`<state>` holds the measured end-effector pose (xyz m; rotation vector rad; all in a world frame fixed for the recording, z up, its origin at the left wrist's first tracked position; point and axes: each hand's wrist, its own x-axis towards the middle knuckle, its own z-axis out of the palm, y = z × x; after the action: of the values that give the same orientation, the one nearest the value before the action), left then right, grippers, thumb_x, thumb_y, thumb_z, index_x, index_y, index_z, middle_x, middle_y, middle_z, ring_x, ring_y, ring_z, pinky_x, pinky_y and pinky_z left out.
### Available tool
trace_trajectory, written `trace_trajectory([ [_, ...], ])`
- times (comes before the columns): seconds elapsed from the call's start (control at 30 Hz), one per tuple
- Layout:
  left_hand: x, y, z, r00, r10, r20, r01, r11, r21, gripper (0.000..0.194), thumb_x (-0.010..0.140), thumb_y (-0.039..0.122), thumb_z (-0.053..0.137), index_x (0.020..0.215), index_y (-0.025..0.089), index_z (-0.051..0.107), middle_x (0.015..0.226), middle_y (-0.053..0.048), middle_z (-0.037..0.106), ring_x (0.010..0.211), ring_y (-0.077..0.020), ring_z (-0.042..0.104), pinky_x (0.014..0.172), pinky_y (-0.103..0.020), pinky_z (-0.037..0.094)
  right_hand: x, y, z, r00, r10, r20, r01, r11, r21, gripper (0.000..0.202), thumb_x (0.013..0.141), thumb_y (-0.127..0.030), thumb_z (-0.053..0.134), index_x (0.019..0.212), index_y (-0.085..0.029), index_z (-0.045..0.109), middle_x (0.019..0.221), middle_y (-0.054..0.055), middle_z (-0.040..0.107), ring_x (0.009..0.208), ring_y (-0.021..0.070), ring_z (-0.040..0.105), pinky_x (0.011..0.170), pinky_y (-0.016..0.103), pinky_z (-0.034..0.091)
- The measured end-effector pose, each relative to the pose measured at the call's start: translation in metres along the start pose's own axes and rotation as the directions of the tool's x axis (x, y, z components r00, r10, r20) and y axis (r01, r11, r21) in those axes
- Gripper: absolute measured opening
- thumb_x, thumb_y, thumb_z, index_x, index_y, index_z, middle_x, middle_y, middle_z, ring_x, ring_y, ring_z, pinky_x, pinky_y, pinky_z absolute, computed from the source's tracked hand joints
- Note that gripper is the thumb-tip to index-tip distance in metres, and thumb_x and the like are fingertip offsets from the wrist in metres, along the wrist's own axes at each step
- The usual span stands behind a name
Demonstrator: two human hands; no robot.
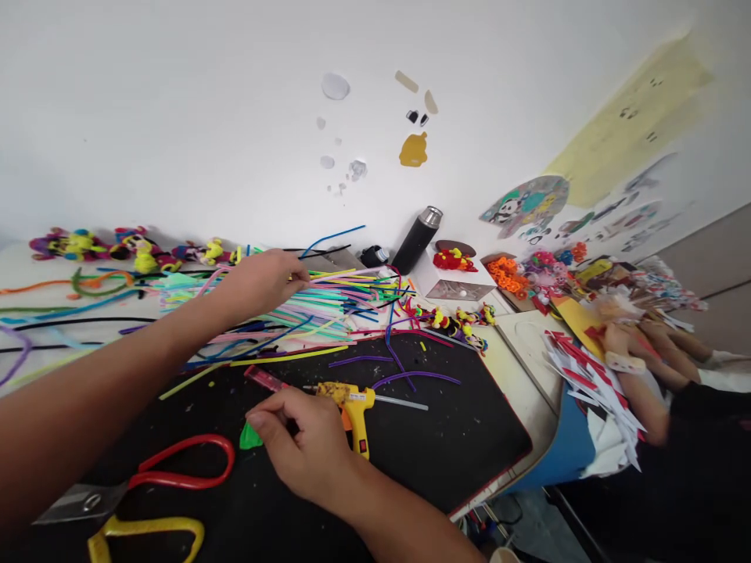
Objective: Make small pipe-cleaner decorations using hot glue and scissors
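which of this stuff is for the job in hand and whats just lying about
Likely in use:
- pipe cleaners, under the left hand
- green piece, by the right hand
- glue gun
- scissors

Probably just lying about:
- flask
- white box

A decorated wall (205,117) and a co-worker's cluttered station.
A black flask (416,241) with a silvery cap leans at the wall's foot, beside a small dark bottle (374,256) with a pale cap and a white box (449,283) topped by a red-and-yellow ornament (454,260); above them the wall bears a golden bell-shaped sticker (414,150), pale cut-outs (335,86), a panda picture (528,205) and a long yellow sheet (634,109), while to the right a co-worker in dark clothing (709,438) has bare forearms over the bench (537,344), near red-and-white paper strips (592,383), a blue surface (560,446) and a fuzzy orange bundle (508,275).
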<state>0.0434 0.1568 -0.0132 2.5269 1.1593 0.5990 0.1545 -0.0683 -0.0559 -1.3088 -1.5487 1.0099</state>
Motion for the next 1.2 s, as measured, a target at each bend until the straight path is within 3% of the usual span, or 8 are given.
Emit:
trace_trajectory([
  [0.13, 0.002, -0.005, -0.006, 0.992, -0.079, 0.097, 0.098, 0.972, -0.212, 0.026, 0.081, 0.047, 0.067, 0.083, 0.024, 0.078, 0.077, -0.003, 0.076, 0.072, -0.0244, 0.067, 0.071, -0.03, 0.047, -0.001, 0.002, 0.0, 1.0, -0.002, -0.018, 0.002, 1.0, 0.009, 0.028, 0.103, -0.041, 0.058, 0.095, -0.022, 0.077, 0.074, 0.001, 0.071, 0.063, 0.0146, 0.062, 0.063, 0.026, 0.045],
  [0.33, -0.009, 0.001, -0.025, 0.977, -0.188, -0.104, 0.137, 0.918, -0.372, 0.026, 0.083, 0.048, 0.069, 0.084, 0.022, 0.075, 0.074, -0.002, 0.074, 0.071, -0.0213, 0.065, 0.071, -0.03, 0.046, -0.006, 0.003, 0.005, 0.999, 0.027, 0.044, -0.027, 1.0, 0.006, 0.029, 0.102, -0.045, 0.059, 0.096, -0.024, 0.077, 0.073, 0.001, 0.071, 0.063, 0.0159, 0.062, 0.062, 0.026, 0.045],
  [0.43, -0.01, 0.007, -0.037, 0.903, -0.326, -0.279, 0.169, 0.868, -0.467, 0.02, 0.081, 0.041, 0.073, 0.084, 0.021, 0.073, 0.074, -0.002, 0.073, 0.07, -0.0192, 0.063, 0.07, -0.03, 0.047, -0.012, -0.002, 0.007, 0.992, 0.001, 0.122, -0.001, 1.0, -0.007, 0.03, 0.103, -0.046, 0.058, 0.097, -0.025, 0.078, 0.077, 0.003, 0.075, 0.066, 0.0172, 0.066, 0.064, 0.027, 0.047],
  [0.53, -0.007, 0.012, -0.047, 0.89, -0.392, -0.232, 0.173, 0.763, -0.623, 0.014, 0.079, 0.031, 0.076, 0.079, 0.019, 0.07, 0.069, -0.003, 0.071, 0.067, -0.0189, 0.066, 0.071, -0.032, 0.051, -0.017, -0.006, 0.006, 0.981, -0.04, 0.189, 0.046, 0.999, -0.026, 0.028, 0.103, -0.044, 0.057, 0.098, -0.025, 0.078, 0.083, 0.004, 0.078, 0.069, 0.0179, 0.069, 0.066, 0.027, 0.048],
  [0.67, -0.011, 0.014, -0.061, 0.742, -0.496, -0.451, -0.06, 0.622, -0.781, 0.014, 0.084, 0.026, 0.076, 0.083, 0.018, 0.065, 0.076, -0.003, 0.072, 0.074, -0.0171, 0.069, 0.076, -0.033, 0.055, -0.019, -0.007, 0.004, 0.983, -0.049, 0.176, 0.049, 0.999, 0.006, 0.028, 0.102, -0.046, 0.059, 0.097, -0.026, 0.078, 0.084, 0.003, 0.079, 0.072, 0.0183, 0.071, 0.067, 0.027, 0.049],
  [0.93, -0.066, 0.03, -0.081, 0.769, -0.584, -0.259, -0.073, 0.323, -0.944, 0.015, 0.092, 0.019, 0.072, 0.082, 0.013, 0.063, 0.075, -0.001, 0.067, 0.069, -0.0094, 0.062, 0.069, -0.021, 0.051, -0.011, -0.002, 0.009, 0.99, 0.076, 0.122, -0.102, 0.97, 0.222, 0.034, 0.098, -0.053, 0.062, 0.089, -0.022, 0.073, 0.059, -0.003, 0.06, 0.05, 0.0124, 0.055, 0.051, 0.023, 0.041],
  [1.03, -0.103, 0.051, -0.067, 0.817, -0.573, -0.064, 0.026, 0.148, -0.989, 0.018, 0.08, 0.023, 0.085, 0.082, 0.014, 0.069, 0.07, 0.001, 0.066, 0.062, -0.0091, 0.058, 0.056, -0.018, 0.047, -0.003, 0.002, 0.009, 0.979, 0.176, 0.105, -0.205, 0.869, 0.451, 0.045, 0.092, -0.065, 0.064, 0.088, -0.02, 0.067, 0.05, -0.008, 0.049, 0.037, 0.009, 0.042, 0.039, 0.021, 0.033],
  [1.2, -0.158, 0.076, -0.034, 0.864, -0.476, 0.162, 0.243, 0.113, -0.963, 0.024, 0.069, 0.037, 0.093, 0.077, 0.021, 0.076, 0.071, -0.001, 0.07, 0.063, -0.0156, 0.062, 0.055, -0.025, 0.052, 0.0, 0.003, 0.006, 0.97, 0.189, 0.156, -0.245, 0.77, 0.59, 0.064, 0.082, -0.082, 0.064, 0.093, -0.019, 0.063, 0.052, -0.007, 0.053, 0.034, 0.008, 0.043, 0.033, 0.02, 0.029],
])
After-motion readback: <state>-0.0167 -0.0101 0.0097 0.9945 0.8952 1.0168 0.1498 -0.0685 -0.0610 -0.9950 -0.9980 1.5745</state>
